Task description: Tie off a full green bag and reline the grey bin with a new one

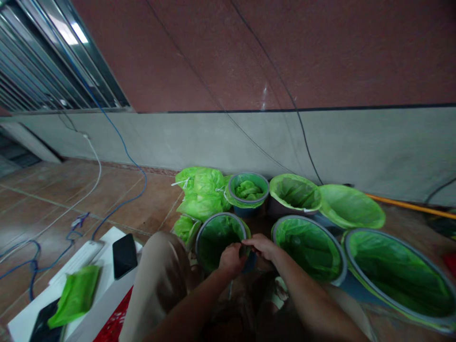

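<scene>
A grey-rimmed bin (200,237) stands between my knees with a green plastic bag (223,232) lining it. My left hand (231,260) is closed at the near right side of its rim, fingers curled on the bag's edge. Just right of it, my right hand (262,247) pinches the same edge with thumb and fingertips. The two hands almost touch. My wrists and fingers partly hide what is between them. Right of my right hand is another lined bin (306,247), its green bag folded over the mouth.
More lined bins stand rightward, including a large one (399,270). Tied green bags (201,190) lie against the wall beside a small bin (267,190). At left, a white box (114,235) carries a phone (124,255) and a folded green bag pack (76,294). A blue cable (138,166) crosses the tiles.
</scene>
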Demonstrator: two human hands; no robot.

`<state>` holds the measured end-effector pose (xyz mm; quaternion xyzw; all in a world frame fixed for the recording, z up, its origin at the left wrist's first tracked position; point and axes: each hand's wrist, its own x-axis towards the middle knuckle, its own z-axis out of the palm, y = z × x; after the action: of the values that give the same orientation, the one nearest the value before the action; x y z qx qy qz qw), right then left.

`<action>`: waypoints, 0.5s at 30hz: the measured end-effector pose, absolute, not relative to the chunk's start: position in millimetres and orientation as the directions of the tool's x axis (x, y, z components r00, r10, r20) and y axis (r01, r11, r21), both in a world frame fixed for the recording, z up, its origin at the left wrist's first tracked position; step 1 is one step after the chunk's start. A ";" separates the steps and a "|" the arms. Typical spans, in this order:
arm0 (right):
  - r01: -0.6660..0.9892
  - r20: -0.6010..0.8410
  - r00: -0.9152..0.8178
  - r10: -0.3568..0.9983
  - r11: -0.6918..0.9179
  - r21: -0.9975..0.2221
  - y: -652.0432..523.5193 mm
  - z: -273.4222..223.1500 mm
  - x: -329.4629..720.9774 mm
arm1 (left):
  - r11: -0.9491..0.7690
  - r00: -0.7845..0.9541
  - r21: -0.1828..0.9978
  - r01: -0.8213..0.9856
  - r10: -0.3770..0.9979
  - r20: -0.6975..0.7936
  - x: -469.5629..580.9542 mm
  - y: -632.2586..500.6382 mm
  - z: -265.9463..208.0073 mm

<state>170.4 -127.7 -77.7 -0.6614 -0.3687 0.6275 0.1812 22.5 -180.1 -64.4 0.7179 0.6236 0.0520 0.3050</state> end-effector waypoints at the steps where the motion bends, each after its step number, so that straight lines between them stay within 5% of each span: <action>1: 0.257 -0.707 -0.071 0.703 -0.672 -0.695 -127.1 -76.4 171.0 | -0.040 0.223 0.477 0.878 0.917 -0.332 25.3 -180.0 -63.7; 8: -0.014 -0.712 -0.012 0.702 -0.712 -0.702 -116.1 -67.6 173.8 | -0.024 0.183 0.430 0.902 0.926 -0.331 12.0 -179.1 -62.0; 15: 0.005 -0.718 0.041 0.695 -0.718 -0.696 -113.4 -78.7 161.8 | -0.070 0.219 0.388 0.919 0.909 -0.354 -1.2 -183.0 -57.7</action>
<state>161.8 -113.4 -78.7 -0.6695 -0.2614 0.6411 0.2692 -1.2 -183.0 -57.7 0.7315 0.6247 -0.0089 0.2730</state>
